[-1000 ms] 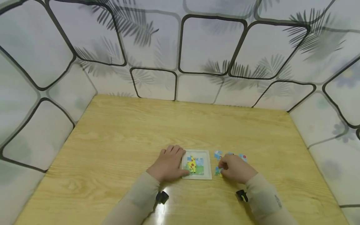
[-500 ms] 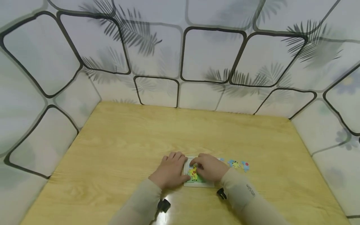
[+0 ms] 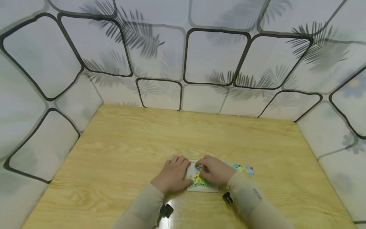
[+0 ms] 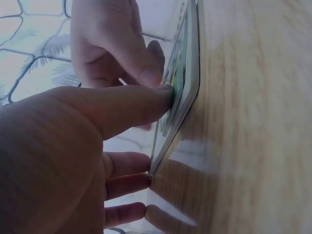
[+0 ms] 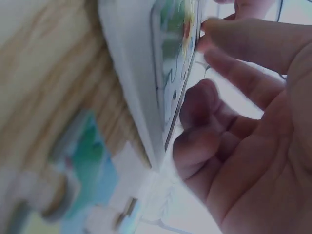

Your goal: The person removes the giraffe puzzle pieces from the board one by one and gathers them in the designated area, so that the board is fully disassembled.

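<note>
A small white-framed puzzle tray [image 3: 203, 190] lies on the table, with a partly assembled giraffe jigsaw picture [image 3: 197, 183] inside. My left hand [image 3: 172, 175] rests at the tray's left edge, its thumb on the picture's lower left and its fingers spread along the side. Over the right part of the tray, my right hand [image 3: 218, 170] has thumb and index finger at a blue-and-yellow puzzle piece [image 3: 198, 170] on the picture, pinching it at its edges. In the right wrist view, the other fingers [image 5: 197, 146] curl beside the tray. The right hand hides much of the picture.
Right of the tray lie loose puzzle pieces, among them a yellow-and-blue one [image 3: 238, 167] and one with a red spot [image 3: 250, 170]. A green-and-blue piece [image 5: 92, 161] sits close to the tray's edge. Patterned fabric walls [image 3: 215, 57] surround the wooden table [image 3: 143, 136].
My right hand has moved left from the loose pieces onto the tray, then shifted slightly right over the picture. My left hand has stayed at the tray's edge. The head view has tilted up.
</note>
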Tool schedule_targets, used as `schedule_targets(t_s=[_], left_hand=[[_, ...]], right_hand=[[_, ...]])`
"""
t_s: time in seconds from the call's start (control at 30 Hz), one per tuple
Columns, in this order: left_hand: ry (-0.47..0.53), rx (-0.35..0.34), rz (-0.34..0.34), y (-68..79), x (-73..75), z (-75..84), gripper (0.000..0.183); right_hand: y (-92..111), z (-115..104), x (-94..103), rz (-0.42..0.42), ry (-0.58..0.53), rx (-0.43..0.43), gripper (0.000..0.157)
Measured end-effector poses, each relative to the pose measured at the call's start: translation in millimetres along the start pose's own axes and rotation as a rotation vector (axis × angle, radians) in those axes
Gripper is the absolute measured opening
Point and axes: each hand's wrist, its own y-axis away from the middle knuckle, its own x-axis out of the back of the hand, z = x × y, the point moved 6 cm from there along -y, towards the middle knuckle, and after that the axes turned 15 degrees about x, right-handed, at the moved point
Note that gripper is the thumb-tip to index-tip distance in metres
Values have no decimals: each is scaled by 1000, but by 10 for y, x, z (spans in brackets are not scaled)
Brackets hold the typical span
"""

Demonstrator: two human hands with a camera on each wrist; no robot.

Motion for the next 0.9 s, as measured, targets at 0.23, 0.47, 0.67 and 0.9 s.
schedule_targets(t_s=[0.23,0.47,0.67,0.9], left_hand=[[3,8,-7,-3,3,-19,66],[14,7,-15,-4,-17,-13,68],[-10,10,7,-32,8,-7,68],[-14,8,8,-21,20,6,68]], right_hand=[[-130,56,1,-80,-56,-138,18],[-196,114,-19,-127,-116,-215,20],[-157,112,-3,-76,-139,-174,19],[-79,89,-19,-29,-202,-94,31]])
